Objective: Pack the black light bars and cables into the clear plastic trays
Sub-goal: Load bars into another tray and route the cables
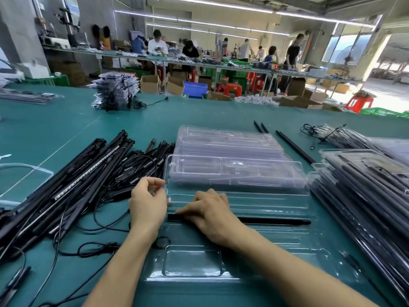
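Note:
An open clear plastic tray [192, 265] lies on the green table right in front of me. One black light bar [276, 221] lies in a long groove across it. My right hand [212, 214] rests on the bar's left end, with fairly straight fingers pressing it down. My left hand [147, 204] is at the tray's left rim, where its curled thumb and fingers pinch the edge. A pile of black light bars and cables [88, 173] lies to the left. A round black cable part [162, 242] sits at the tray's near-left side.
A stack of empty clear trays [232, 171] stands just behind the open tray. Packed trays [365, 189] are stacked at the right, and loose black bars [294, 147] lie beside them. Another stack of packed trays [115, 89] stands far left. People work at benches beyond.

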Demonstrator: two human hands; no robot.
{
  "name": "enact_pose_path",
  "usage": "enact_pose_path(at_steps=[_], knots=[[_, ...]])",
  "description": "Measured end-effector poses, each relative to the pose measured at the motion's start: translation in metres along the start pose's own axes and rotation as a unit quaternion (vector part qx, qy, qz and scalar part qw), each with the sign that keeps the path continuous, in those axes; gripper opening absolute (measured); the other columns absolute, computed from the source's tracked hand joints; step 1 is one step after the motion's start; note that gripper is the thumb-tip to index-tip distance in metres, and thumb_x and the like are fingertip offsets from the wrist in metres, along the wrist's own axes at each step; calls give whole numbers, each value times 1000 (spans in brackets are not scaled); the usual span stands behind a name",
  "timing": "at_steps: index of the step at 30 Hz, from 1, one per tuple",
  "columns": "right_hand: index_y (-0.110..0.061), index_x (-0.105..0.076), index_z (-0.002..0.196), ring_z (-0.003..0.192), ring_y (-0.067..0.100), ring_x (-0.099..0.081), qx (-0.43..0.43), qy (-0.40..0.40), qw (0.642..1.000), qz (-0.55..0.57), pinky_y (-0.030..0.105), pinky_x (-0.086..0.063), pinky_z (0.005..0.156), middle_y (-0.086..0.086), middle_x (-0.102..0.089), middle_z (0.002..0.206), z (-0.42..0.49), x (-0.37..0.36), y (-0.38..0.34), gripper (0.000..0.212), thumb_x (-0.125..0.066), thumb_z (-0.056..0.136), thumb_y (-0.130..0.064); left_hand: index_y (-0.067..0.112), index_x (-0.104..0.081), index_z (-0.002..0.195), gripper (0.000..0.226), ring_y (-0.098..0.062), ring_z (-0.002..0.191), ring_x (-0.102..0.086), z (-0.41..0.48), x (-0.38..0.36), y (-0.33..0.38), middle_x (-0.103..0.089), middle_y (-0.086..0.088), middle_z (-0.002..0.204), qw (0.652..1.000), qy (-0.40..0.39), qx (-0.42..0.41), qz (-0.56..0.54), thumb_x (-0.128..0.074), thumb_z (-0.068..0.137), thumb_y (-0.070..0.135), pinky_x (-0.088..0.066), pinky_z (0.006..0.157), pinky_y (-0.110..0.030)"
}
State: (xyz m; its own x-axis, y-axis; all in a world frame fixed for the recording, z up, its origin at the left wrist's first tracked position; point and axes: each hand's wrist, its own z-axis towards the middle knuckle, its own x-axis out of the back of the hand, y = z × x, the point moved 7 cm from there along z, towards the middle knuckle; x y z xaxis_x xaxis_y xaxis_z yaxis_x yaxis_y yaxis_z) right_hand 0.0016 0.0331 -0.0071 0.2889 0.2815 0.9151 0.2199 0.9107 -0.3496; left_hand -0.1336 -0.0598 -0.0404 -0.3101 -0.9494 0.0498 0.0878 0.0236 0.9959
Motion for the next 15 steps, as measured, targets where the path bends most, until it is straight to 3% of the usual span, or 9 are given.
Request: enact_pose_path(at_steps=[4,8,10,15], knots=[[-43,-70,111,103,19,-48,-22,25,999,3,33,-29,94,-5,-62,101,-4,4,1,21,-58,95,-39,27,-64,82,30,-14,71,-69,1,1,0,-68,11,74,1000,-11,-6,0,-67,81,-3,-60,76,-51],[-43,-62,125,107,22,-47,3,-8,996,-90,38,-34,94,-7,-61,116,-10,7,-11,37,-50,97,-22,24,-64,83,32,2,69,-65,0,3,1,-67,6,83,1000,-3,-8,-8,-64,83,-8,-60,80,-50],[-43,-51,135,105,25,-46,18,-30,990,-137,40,-35,90,-4,-55,118,-21,6,-17,49,-45,94,-17,25,-62,85,31,-6,82,-67,-2,2,5,-67,6,88,1000,-10,-18,11,-64,84,-6,-58,84,-48],[-38,-35,142,108,28,-44,14,4,984,-176,40,-41,90,-2,-46,124,-46,2,-19,44,-40,99,-31,31,-57,89,39,0,93,-65,-15,-6,25,-67,13,93,989,-95,-73,84,-75,77,-1,-54,92,-31]])
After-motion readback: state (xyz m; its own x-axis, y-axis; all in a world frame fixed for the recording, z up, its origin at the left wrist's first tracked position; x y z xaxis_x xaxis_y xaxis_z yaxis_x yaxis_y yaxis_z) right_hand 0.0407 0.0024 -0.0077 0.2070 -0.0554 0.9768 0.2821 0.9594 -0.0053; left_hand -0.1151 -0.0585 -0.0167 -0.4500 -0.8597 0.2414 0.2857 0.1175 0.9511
